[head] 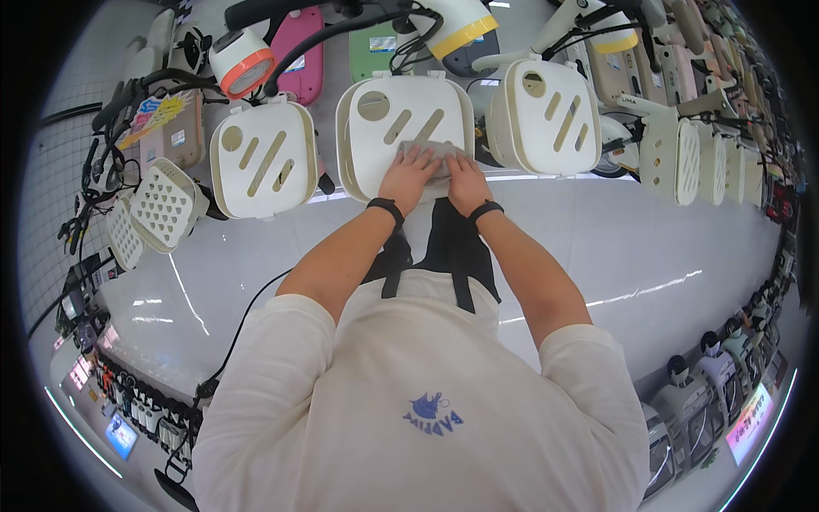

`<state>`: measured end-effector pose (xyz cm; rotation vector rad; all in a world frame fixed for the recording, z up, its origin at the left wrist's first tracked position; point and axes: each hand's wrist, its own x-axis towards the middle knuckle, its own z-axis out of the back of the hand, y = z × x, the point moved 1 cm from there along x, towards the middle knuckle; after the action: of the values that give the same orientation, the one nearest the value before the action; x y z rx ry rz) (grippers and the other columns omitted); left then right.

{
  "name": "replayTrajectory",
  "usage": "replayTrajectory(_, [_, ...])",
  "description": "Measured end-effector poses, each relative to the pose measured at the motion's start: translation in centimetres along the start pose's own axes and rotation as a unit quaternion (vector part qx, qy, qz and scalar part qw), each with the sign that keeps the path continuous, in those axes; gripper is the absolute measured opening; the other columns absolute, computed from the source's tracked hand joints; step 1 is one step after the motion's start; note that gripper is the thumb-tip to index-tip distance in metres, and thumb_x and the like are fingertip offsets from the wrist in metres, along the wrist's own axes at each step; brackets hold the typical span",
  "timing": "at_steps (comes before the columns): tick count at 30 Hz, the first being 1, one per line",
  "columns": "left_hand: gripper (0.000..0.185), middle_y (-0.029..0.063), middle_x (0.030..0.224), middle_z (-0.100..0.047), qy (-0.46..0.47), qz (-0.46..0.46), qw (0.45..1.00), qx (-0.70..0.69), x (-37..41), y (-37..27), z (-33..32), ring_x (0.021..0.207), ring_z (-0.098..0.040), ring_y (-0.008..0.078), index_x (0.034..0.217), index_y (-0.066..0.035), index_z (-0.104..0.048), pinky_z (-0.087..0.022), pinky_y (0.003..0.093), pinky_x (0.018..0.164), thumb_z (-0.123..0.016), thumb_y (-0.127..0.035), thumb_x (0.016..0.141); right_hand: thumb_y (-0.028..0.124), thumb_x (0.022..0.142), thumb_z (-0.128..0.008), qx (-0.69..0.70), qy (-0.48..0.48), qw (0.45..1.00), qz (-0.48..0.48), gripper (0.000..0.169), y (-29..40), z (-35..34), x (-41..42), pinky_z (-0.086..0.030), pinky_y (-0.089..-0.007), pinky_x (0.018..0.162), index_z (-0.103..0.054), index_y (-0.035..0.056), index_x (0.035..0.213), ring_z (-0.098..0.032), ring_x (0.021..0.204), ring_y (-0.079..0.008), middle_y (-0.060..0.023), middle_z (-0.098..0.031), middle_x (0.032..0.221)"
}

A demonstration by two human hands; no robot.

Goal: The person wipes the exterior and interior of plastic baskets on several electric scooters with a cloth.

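Observation:
Before me is a white plastic scooter basket (pixel 384 150) with a slotted lid that has a round hole at its upper left. On the lower edge of the lid lies a folded grey cloth (pixel 427 151). My left hand (pixel 407 176) covers the cloth's left part, fingers pointing forward. The cloth's right end is under the fingers of my right hand (pixel 468 184), whose palm sits by the basket's lower right corner. Both hands hold the cloth against the plastic. What the thumbs do is partly hidden. Each wrist wears a dark band.
Similar white baskets (pixel 263 163) (pixel 550 121) hang on scooters at both sides. A headlamp with an orange rim (pixel 249 73) and one with a yellow rim (pixel 461 29) overhang them. Black cables (pixel 339 32) cross above. Behind me, more scooters (pixel 688 390) line the glossy floor (pixel 640 243).

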<state>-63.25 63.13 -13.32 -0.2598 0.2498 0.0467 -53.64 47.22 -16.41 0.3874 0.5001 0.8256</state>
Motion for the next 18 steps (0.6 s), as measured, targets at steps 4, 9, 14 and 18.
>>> replayTrajectory(4, [0.058,0.0043,0.158,-0.044,-0.006,-0.025,0.999,-0.024,-4.8,-0.3,-0.3,0.147,-0.038,0.0291,0.148,-0.023,-0.049,-0.032,0.0480,0.121,-0.051,-0.006,0.092,0.007,0.087,-0.056,-0.041,-0.068,0.997,-0.005,0.057,2.9,-3.1,-4.8,-0.043,-0.0508,0.110,-0.046,0.0004,0.143,-0.047,0.134,-0.0420,-0.0258,-0.053,0.142])
replayTrajectory(9, [0.056,0.0035,0.156,-0.047,-0.013,-0.046,0.998,-0.034,-10.3,0.6,0.6,0.145,-0.041,0.0291,0.144,-0.023,-0.052,-0.034,0.0484,0.119,-0.053,-0.006,0.091,0.001,0.086,-0.054,0.030,-0.099,0.994,-0.022,0.057,8.0,-5.2,-8.3,-0.051,-0.0509,0.099,-0.045,-0.0020,0.142,-0.059,0.115,-0.0497,-0.0320,-0.054,0.137])
replayTrajectory(14, [0.043,0.0021,0.146,-0.057,-0.046,-0.069,0.997,0.002,-13.0,3.0,1.1,0.141,-0.046,0.0272,0.133,-0.020,-0.061,-0.037,0.0487,0.117,-0.055,-0.012,0.091,0.003,0.086,-0.053,0.133,-0.035,0.990,-0.043,0.055,11.5,-5.8,-9.1,-0.052,-0.0525,0.093,-0.048,-0.0012,0.140,-0.063,0.105,-0.0471,-0.0319,-0.063,0.120])
replayTrajectory(18, [0.033,0.0012,0.136,-0.064,-0.044,-0.081,0.995,0.031,-14.2,4.7,1.9,0.136,-0.051,0.0260,0.121,-0.017,-0.066,-0.039,0.0478,0.116,-0.057,-0.013,0.089,0.007,0.086,-0.053,0.196,0.005,0.981,-0.008,0.050,12.9,-6.8,-8.4,-0.052,-0.0542,0.088,-0.055,0.0018,0.136,-0.064,0.096,-0.0477,-0.0301,-0.068,0.103])
